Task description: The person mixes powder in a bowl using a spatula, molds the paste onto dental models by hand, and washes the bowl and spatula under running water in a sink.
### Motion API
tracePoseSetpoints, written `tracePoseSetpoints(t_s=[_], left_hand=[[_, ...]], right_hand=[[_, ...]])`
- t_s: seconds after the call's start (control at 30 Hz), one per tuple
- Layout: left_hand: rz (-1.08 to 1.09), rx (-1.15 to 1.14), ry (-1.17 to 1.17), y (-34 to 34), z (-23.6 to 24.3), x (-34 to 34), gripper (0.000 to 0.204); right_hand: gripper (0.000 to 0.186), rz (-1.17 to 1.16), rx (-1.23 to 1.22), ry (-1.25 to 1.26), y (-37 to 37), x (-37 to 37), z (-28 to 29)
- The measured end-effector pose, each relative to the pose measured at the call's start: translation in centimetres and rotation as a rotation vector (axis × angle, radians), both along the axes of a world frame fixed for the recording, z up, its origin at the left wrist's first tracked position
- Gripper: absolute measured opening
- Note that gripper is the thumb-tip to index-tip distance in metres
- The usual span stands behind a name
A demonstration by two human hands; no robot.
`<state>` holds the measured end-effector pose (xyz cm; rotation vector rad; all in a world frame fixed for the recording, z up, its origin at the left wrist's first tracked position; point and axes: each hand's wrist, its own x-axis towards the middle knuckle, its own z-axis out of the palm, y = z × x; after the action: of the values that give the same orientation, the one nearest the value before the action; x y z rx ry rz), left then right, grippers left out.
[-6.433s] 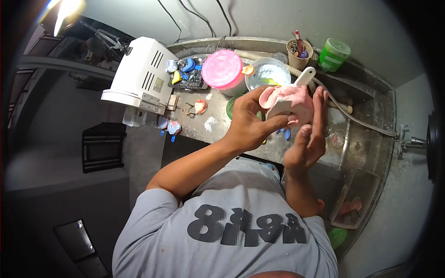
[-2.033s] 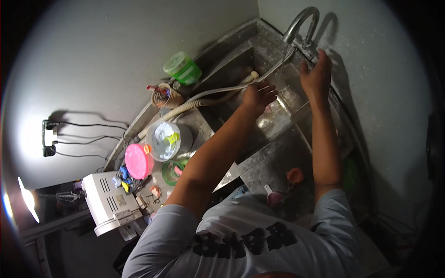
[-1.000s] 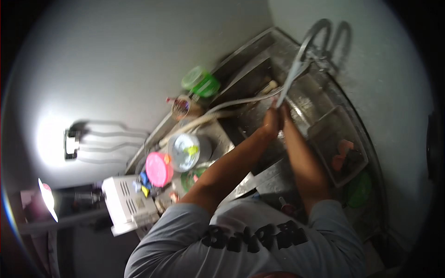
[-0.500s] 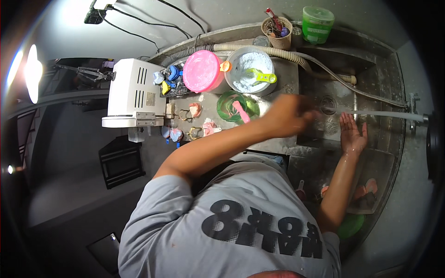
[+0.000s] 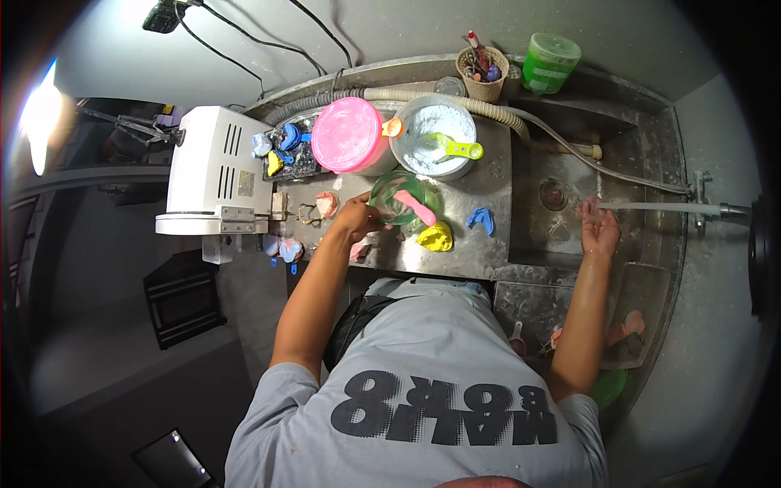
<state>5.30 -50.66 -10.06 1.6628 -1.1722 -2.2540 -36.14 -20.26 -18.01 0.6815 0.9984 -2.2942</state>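
Observation:
My left hand grips the left side of a green mixing bowl on the counter. A pink spatula rests across the bowl, its handle over the right rim. Just to the bowl's right lie a yellow lump and a blue dental impression tray. Over the sink my right hand is open, palm up, with its fingertips at a stream of water from the right.
Behind the bowl stand a pink-lidded tub and a tub of white powder with a green scoop. Dental casts sit near a white machine at left. A ribbed hose runs along the back.
My left hand has moved left from near the sink to the green bowl, uncovering the yellow lump and blue tray. My right hand stays at the water stream.

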Motion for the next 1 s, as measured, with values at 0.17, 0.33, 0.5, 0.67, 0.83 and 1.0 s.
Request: tracePoseSetpoints(t_s=[0.17,0.33,0.5,0.67,0.83,1.0], left_hand=[[-0.029,0.005,0.083,1.8,6.0,1.5,0.059],[-0.169,0.100,0.194,5.1,9.4,-3.1,0.070],[-0.654,0.068,0.357,8.8,4.8,-15.6,0.059],[-0.653,-0.168,0.219,14.3,-3.6,-29.1,0.047],[-0.395,-0.376,0.405,17.1,-9.1,-34.5,0.051],[-0.578,-0.383,0.266,16.9,-9.7,-34.9,0.051]], right_hand=[[0.036,0.106,-0.075,0.027,2.1,-2.6,-3.2],[0.027,0.102,-0.015,0.040,2.6,-3.3,-2.6],[0.020,0.118,-0.015,0.172,2.1,-3.5,0.0],[0.021,0.343,0.438,0.555,2.0,-2.0,2.1],[0.015,0.833,1.424,1.220,0.6,0.9,0.6],[0.018,0.931,1.667,1.209,-0.8,0.1,-1.2]])
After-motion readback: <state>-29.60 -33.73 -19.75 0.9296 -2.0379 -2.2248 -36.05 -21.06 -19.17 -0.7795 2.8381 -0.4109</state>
